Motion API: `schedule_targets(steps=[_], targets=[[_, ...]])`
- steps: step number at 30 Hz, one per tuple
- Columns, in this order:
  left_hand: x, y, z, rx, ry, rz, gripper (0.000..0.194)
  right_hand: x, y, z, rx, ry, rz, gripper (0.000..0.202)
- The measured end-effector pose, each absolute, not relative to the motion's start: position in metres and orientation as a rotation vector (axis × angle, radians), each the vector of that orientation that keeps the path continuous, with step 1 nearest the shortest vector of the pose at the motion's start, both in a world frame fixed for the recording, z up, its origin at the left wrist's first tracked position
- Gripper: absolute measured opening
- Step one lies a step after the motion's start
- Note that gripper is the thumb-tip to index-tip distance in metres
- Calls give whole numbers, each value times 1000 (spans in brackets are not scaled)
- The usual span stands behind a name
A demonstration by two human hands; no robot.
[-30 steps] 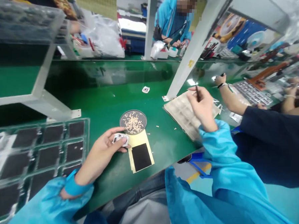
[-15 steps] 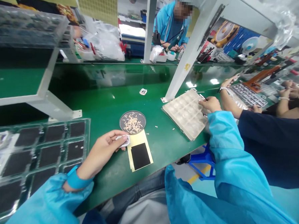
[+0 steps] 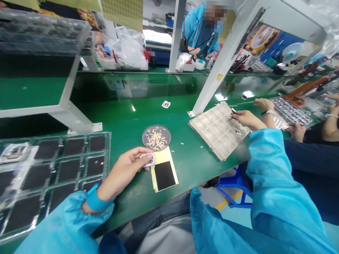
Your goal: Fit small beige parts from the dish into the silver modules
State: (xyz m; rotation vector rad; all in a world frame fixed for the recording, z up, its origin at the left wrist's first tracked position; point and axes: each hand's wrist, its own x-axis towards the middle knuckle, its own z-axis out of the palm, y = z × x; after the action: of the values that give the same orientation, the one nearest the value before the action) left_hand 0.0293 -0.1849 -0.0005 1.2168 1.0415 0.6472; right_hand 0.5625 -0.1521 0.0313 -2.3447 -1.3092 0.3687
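My left hand (image 3: 130, 162) is closed on a small white-rimmed part (image 3: 149, 159), held between thumb and fingers over the yellow sheet's edge. That yellow sheet (image 3: 159, 156) carries a black square (image 3: 165, 175). Just beyond my fingers, a round grey mesh dish (image 3: 144, 138) holds many tiny beige pieces (image 3: 157, 137). My right hand (image 3: 248, 119) pinches slim dark tweezers (image 3: 233, 111) above the right side of a pale tray (image 3: 209, 125) with round hollows. A small shiny piece (image 3: 237, 132) lies in the tray below that hand. Whether the tips grip anything is too small to see.
A clear compartment tray (image 3: 108, 146) with black pads lies at left, beside a metal shelf leg (image 3: 81, 120). A slanted post (image 3: 207, 91) stands behind the pale tray. Another white-rimmed part (image 3: 166, 104) lies farther back. Co-workers' hands (image 3: 264, 104) are at right.
The whole view has shifted, so things sit farther right. My right hand has drawn back slightly, and the shiny piece in the pale tray now shows. My left hand keeps its hold.
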Motion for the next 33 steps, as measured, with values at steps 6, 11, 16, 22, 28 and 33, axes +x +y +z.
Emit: schedule_targets(steps=[6, 11, 16, 22, 28, 33], targets=[[30, -187, 0, 1200, 1046, 681, 38, 507, -161, 38, -2089, -1461, 629, 30], [30, -186, -5, 1197, 1020, 683, 39, 417, -162, 51, -1613, -1630, 899, 38], [29, -183, -8, 1125, 1022, 723, 39, 312, -148, 58, -1335, -1742, 969, 32], [27, -179, -7, 1054, 1075, 848, 41, 256, -154, 30, -1122, -1601, 1213, 32], [27, -180, -8, 1074, 1025, 979, 43, 253, -170, 6, -1140, -1480, 1577, 31], [27, -183, -7, 1139, 1048, 1032, 39, 241, -176, -2, -1189, -1442, 1557, 32]])
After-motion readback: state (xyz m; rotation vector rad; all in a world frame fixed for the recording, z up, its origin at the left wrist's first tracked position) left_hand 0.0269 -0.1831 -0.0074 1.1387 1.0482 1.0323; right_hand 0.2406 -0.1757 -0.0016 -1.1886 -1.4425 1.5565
